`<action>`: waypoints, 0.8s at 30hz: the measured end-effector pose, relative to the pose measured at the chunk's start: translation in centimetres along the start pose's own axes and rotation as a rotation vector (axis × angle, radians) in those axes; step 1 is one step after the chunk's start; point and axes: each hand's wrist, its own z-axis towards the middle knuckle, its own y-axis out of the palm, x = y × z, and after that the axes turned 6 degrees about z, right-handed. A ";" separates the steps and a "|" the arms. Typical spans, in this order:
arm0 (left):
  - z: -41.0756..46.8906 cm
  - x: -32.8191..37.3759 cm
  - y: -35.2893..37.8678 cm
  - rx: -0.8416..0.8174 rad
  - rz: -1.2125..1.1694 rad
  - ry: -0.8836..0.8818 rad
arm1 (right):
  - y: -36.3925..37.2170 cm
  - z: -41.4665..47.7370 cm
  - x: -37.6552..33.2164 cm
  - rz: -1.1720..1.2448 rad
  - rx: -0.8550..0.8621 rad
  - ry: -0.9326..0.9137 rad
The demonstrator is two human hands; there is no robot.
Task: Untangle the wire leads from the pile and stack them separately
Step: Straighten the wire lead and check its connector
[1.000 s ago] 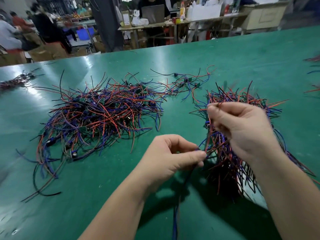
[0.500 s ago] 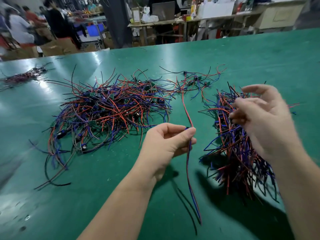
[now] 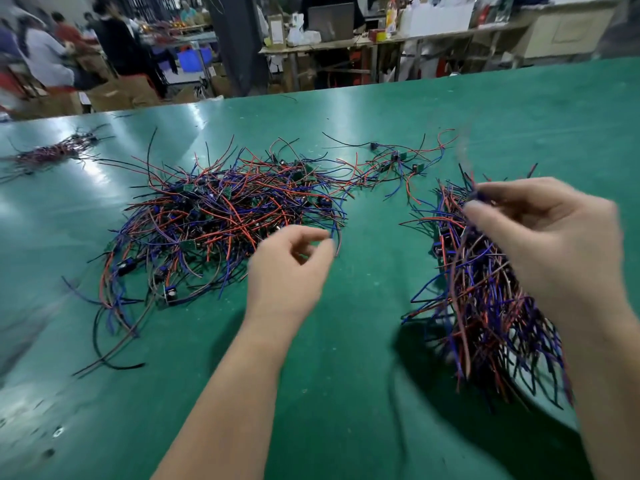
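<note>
Workshop benches and standing people fill the background beyond the far edge of the green tabletop (image 3: pixel 346 393). Change vs. 0.5 s prior: the wire lead (image 3: pixel 459 306), then pinched by the left hand (image 3: pixel 294 265), is now w/ the right hand (image 3: pixel 554 244). It is gripped between thumb and fingertips above the sorted stack (image 3: pixel 502 323) toward the right edge; motion blur hides the exact contact. The left hand now carries nothing visible. Its fingers are loosely curled at the near-right fringe of the tangled pile (image 3: pixel 221 216), which lies left of centre.

Meaning: one lead is freed and handed over. Deposit on the stack is pending, and the left hand looks positioned for the next pick. The pile is large, so the task is approx. mid-stage.
</note>
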 end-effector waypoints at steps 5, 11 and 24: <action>2.3 -3.6 -2.3 0.254 0.511 0.006 | -1.7 1.2 2.0 -0.422 0.042 0.134; 2.9 -5.8 -1.3 -0.023 0.746 -0.154 | -0.2 0.4 1.1 -0.395 -0.039 0.085; 2.2 -3.6 -2.5 0.336 0.371 0.107 | 1.5 -1.2 0.0 -0.249 -0.110 0.092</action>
